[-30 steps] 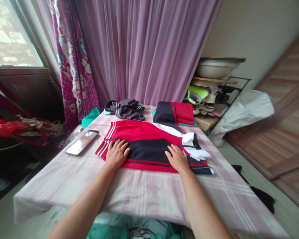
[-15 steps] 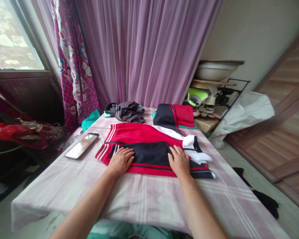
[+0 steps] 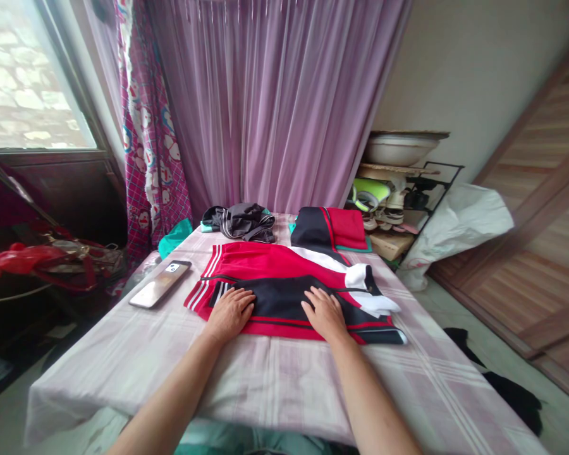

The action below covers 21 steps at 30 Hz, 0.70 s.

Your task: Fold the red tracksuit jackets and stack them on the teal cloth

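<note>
A red, black and white sports jacket [image 3: 279,292] lies flattened on the table, its striped red hem to the left and a white collar to the right. My left hand [image 3: 231,311] rests palm down on its near left part, by the striped band, fingers stretched out. Farther right, my right hand [image 3: 326,311] lies flat on the black panel with its fingers spread. Neither hand grips the cloth. Behind the jacket sits a folded black and red garment [image 3: 329,227]. A crumpled dark grey garment [image 3: 241,221] is at the back left.
A phone [image 3: 160,284] lies face down left of the jacket on the checked tablecloth [image 3: 275,385]. Beyond the table hang purple curtains [image 3: 284,114]. At right stand a shoe rack with a basin [image 3: 401,150] on top and a white sack [image 3: 459,224].
My right hand has slid left along the black panel, nearer to my left hand. My left hand stays in about the same place on the jacket. The camera view has tilted up slightly.
</note>
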Motion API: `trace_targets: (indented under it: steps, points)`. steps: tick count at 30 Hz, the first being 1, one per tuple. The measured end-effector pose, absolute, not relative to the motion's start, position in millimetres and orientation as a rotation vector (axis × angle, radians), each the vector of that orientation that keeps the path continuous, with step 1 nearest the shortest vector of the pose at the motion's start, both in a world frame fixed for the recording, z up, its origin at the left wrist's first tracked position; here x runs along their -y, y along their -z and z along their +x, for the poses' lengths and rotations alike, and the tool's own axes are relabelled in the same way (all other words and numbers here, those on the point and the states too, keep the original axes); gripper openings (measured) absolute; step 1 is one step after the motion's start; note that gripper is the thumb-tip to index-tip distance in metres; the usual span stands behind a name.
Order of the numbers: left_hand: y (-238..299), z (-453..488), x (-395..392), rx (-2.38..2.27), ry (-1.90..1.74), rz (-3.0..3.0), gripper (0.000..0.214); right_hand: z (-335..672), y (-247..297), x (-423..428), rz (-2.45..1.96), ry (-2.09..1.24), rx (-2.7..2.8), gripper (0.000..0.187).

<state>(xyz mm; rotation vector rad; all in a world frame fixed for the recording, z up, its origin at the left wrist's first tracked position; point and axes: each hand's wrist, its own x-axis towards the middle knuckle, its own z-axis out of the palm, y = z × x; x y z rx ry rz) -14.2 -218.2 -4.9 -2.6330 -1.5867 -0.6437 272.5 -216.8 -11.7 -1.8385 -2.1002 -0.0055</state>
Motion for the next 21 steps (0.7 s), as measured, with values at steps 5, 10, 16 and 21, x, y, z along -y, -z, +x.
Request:
trace_targets:
  steps: [5, 10, 16, 21]
  points:
    - [8.6, -17.2, 215.2, 1.553, 0.680, -2.643, 0.041, 304.7, 22.1, 208.9, -1.868, 0.092, 1.957, 0.039]
    - [17.0, -19.6, 210.0, 1.505, 0.743, -2.623, 0.038, 313.5, 29.5, 203.9, -1.795, 0.198, 1.841, 0.035]
    - [20.3, -20.5, 208.3, 1.491, 0.758, -2.618, 0.038, 274.4, 22.3, 213.0, -1.495, 0.293, 1.940, 0.037]
    - [17.7, -20.5, 209.2, 1.488, 0.734, -2.634, 0.040, 241.0, 19.5, 223.1, -1.430, 0.055, 2.213, 0.036]
